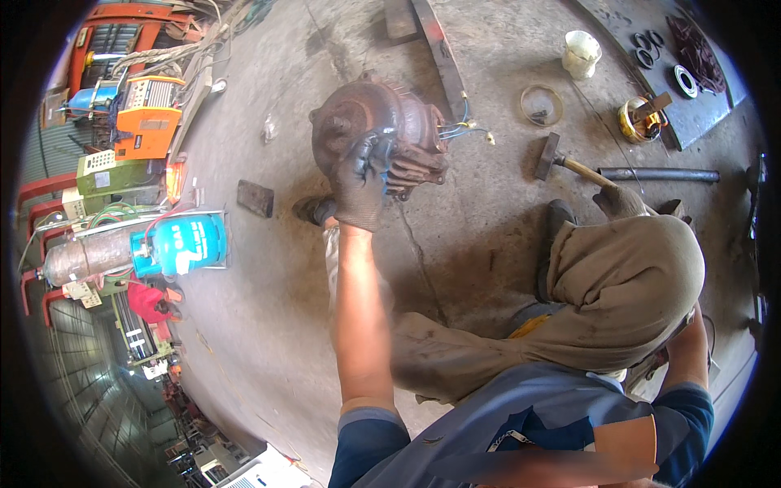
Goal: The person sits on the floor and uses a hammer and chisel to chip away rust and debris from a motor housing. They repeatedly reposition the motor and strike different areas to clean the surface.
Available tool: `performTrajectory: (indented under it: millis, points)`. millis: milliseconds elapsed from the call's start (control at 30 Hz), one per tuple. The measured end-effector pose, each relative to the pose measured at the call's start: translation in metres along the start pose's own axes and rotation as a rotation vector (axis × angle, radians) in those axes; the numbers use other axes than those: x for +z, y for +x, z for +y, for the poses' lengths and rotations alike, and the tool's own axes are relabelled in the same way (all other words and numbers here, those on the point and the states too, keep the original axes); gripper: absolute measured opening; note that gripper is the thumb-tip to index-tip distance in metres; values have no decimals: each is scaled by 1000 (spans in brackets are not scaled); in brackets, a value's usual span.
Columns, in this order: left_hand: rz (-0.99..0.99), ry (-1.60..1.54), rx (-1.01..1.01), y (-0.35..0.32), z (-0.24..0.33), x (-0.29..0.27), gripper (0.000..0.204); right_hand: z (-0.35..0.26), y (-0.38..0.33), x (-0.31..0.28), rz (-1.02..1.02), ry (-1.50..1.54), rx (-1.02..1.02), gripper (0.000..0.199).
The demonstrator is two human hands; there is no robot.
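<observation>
A rusty brown electric motor (342,110) with a rounded housing, ribs and thin loose wires rests on the concrete floor in front of me. My left hand (362,183), in a dark, stained work glove, grips its near side with curled fingers. Off to the right, my gloved right hand (621,202) is closed round the wooden handle of a hammer (548,157). The hammer's blocky metal head is low over the floor, apart from the motor. A dark metal pipe (663,174) lies just beyond my right hand.
A long steel bar (440,57) lies behind the motor. Farther right are a whitish bucket (581,54), a yellowish ring (542,88), a yellow tub with tools (641,120) and a dark sheet (691,110) holding rings. Leftward stand an orange machine (149,122) and a blue gas cylinder (181,242).
</observation>
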State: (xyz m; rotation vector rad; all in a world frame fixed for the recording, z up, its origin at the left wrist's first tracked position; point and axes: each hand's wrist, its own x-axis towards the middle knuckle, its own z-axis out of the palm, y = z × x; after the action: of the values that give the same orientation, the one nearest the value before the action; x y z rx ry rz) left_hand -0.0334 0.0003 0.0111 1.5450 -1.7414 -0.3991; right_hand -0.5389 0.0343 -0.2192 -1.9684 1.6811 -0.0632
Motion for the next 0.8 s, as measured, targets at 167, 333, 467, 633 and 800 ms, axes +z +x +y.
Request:
performTrajectory:
  millis: [167, 333, 467, 633, 800]
  points:
    - [-42, 74, -35, 1, 4, -6, 21, -11, -1, -8, 56, 7, -38, 29]
    - [-29, 249, 89, 4, -1, -3, 25, -39, 3, -26, 119, -125, 162, 28]
    - [60, 212, 41, 0, -2, 9, 25, -58, 13, -41, 242, -122, 79, 31]
    - [146, 207, 41, -6, 4, 19, 21, -74, 43, -28, -20, -220, 12, 40]
    - [191, 147, 89, -6, 5, 24, 21, -79, 85, 10, -49, -338, -22, 35]
